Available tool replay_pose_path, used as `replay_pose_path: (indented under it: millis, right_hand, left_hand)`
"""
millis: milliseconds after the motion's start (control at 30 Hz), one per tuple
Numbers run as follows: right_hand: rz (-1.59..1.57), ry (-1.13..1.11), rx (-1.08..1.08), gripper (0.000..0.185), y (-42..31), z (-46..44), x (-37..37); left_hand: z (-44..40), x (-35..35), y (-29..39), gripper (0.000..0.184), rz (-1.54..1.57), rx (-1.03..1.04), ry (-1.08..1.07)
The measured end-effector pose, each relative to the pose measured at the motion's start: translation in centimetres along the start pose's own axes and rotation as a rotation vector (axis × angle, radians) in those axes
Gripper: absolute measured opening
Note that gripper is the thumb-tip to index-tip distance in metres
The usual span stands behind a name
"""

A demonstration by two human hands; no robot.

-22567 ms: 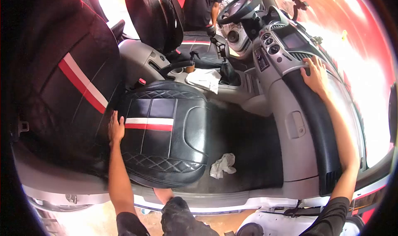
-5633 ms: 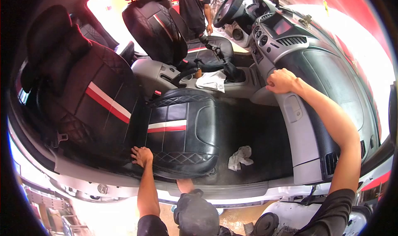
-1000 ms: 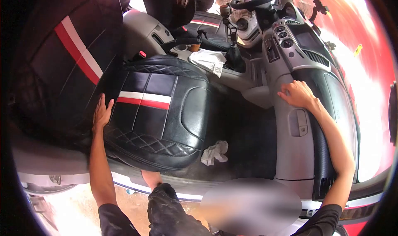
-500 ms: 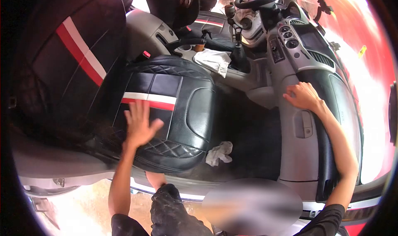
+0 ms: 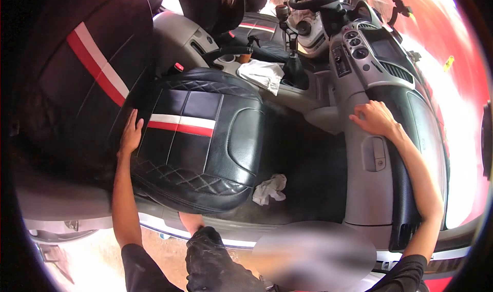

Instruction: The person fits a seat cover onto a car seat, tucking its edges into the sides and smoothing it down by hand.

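Left grip (image 5: 132, 133): fingers extended, thumb parted from them, laid at the rear edge of the black seat cushion (image 5: 197, 153), just beside the backrest (image 5: 56, 81). Right grip (image 5: 374, 117): back of the hand upward, fingers curled inward, placed at the front edge of the dashboard (image 5: 429, 125); cannot tell whether closed on anything.

Cushion: between both hands, nearer the left; smooth panels, quilted diamond stitching along the sides, one white-and-red stripe (image 5: 181, 124) across the middle. Backrest: same black covering, matching stripe set at a slant. Beside the cushion's inner rear corner: one red buckle (image 5: 178, 67).

Below the right grip: grey glove box (image 5: 368, 194), latch handle (image 5: 374, 154) near its upper edge. Farther along the dashboard: one air vent (image 5: 396, 72), one dark screen (image 5: 386, 49), round dials (image 5: 359, 53).

On the grey centre console (image 5: 295, 103): white cloth (image 5: 262, 75), folded loosely; handbrake lever (image 5: 230, 52); gear lever (image 5: 294, 69); one small amber container (image 5: 245, 58), partly hidden.

On the dark floor (image 5: 313, 184), in front of the cushion: second pale cloth (image 5: 270, 189), crumpled.

Beyond the console: second striped seat (image 5: 259, 33); steering wheel (image 5: 323, 2), partly cut off by the frame.
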State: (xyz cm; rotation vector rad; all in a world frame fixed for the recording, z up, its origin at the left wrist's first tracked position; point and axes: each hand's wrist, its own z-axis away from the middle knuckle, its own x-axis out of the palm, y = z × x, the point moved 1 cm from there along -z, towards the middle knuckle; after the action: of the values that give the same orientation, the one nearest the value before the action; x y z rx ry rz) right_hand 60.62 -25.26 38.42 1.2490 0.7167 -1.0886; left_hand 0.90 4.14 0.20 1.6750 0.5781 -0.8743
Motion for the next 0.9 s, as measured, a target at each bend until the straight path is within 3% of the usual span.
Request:
replay_pose_path:
  millis: [100,367,533,733,900]
  right_hand:
    - [-0.011,0.004,-0.002,0.032,-0.2,0.0,0.1]
    - [-0.012,-0.009,0.002,0.032,-0.2,-0.1,0.0]
    - [-0.005,-0.036,0.048,0.031,-0.4,-0.1,-0.1]
    - [0.012,0.018,0.007,0.029,0.3,-0.4,1.0]
    - [-0.043,0.045,0.049,0.025,-0.1,-0.5,0.8]
  left_hand:
    - [0.9,-0.2,1.9,0.061,-0.17,-0.075,-0.011]
    - [1.1,0.2,1.2,0.072,-0.207,-0.045,-0.041]
    - [4.7,1.1,7.8,0.084,-0.46,-0.083,-0.138]
    - [1.9,1.2,5.3,0.088,-0.297,0.115,-0.037]
    - [-4.8,2.3,1.0,0.084,-0.145,0.015,-0.029]
